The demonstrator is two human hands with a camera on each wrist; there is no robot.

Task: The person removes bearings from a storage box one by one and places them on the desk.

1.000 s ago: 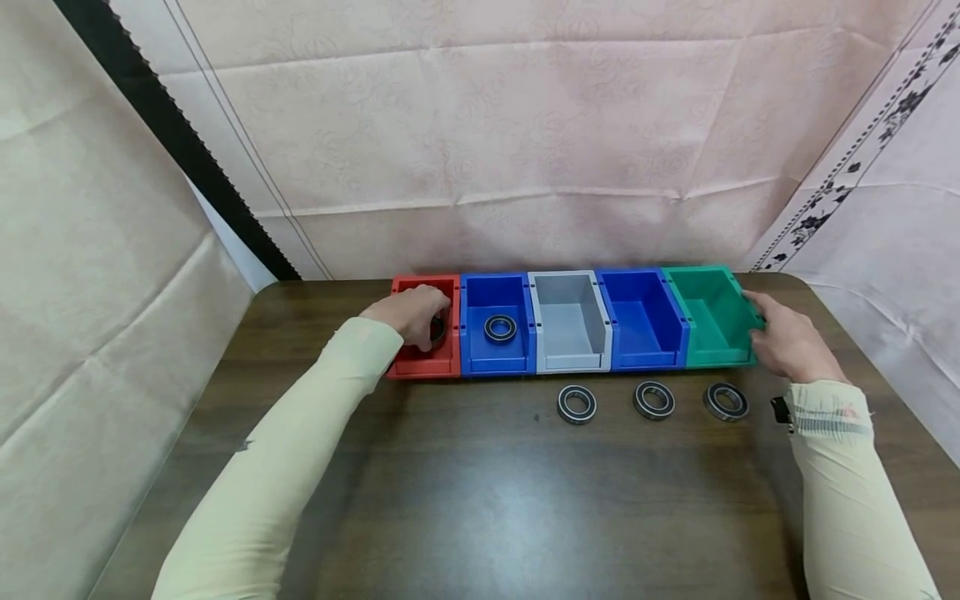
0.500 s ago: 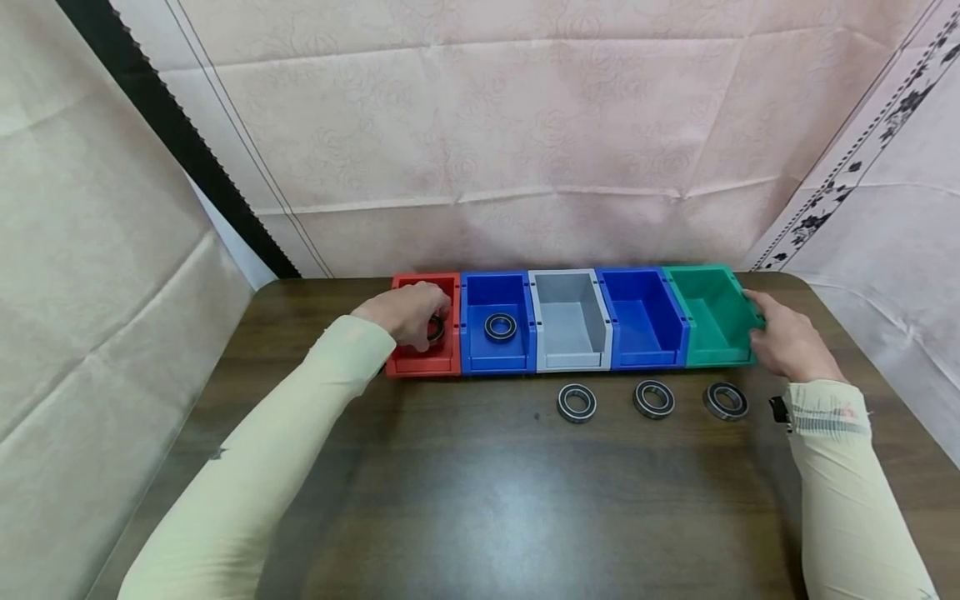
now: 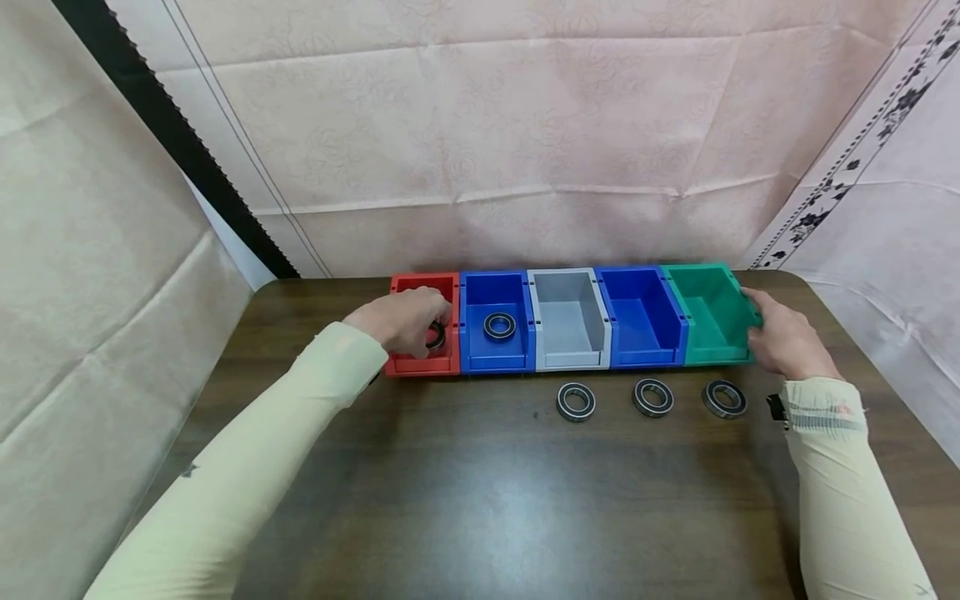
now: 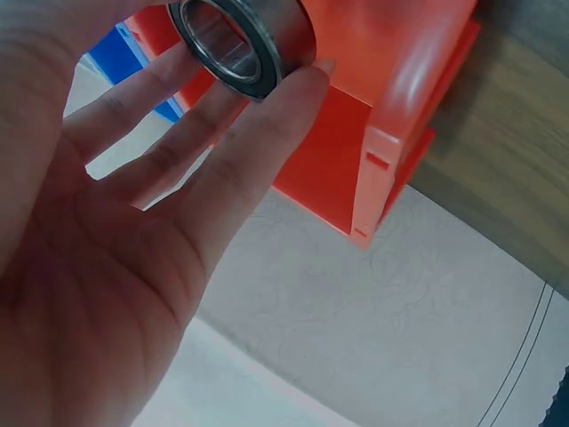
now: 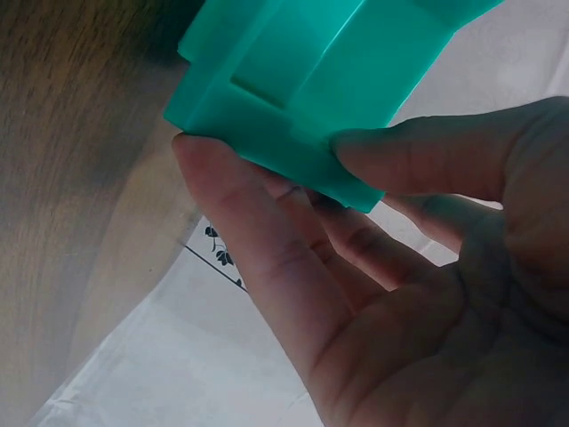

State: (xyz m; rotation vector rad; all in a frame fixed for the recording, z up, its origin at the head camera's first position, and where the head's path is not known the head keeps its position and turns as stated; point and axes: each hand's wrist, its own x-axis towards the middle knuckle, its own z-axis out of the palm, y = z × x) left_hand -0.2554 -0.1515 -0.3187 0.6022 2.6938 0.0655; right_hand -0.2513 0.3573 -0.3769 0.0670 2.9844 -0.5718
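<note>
My left hand [image 3: 401, 322] is over the red bin [image 3: 423, 367] at the left end of the row. Its fingers grip a ball bearing [image 4: 253, 44], a steel ring with a dark seal, seen tilted in the left wrist view. At the other end, my right hand [image 3: 793, 337] holds the side wall of the green bin [image 3: 716, 312]. In the right wrist view the thumb [image 5: 418, 160] lies inside that wall and the fingers [image 5: 258, 227] are outside it. Another bearing [image 3: 499, 327] lies flat in the blue bin [image 3: 498, 364] beside the red one.
A grey bin [image 3: 572, 317] and a second blue bin [image 3: 641, 312] stand between the others. On the brown table [image 3: 480, 500], in front of the row, lie a left bearing [image 3: 576, 402], a middle bearing [image 3: 653, 397] and a right bearing [image 3: 724, 399]. Cloth [image 3: 487, 133] hangs behind.
My left hand and forearm have shifted slightly left within the red bin, still gripping the bearing. The right hand has stayed on the green bin.
</note>
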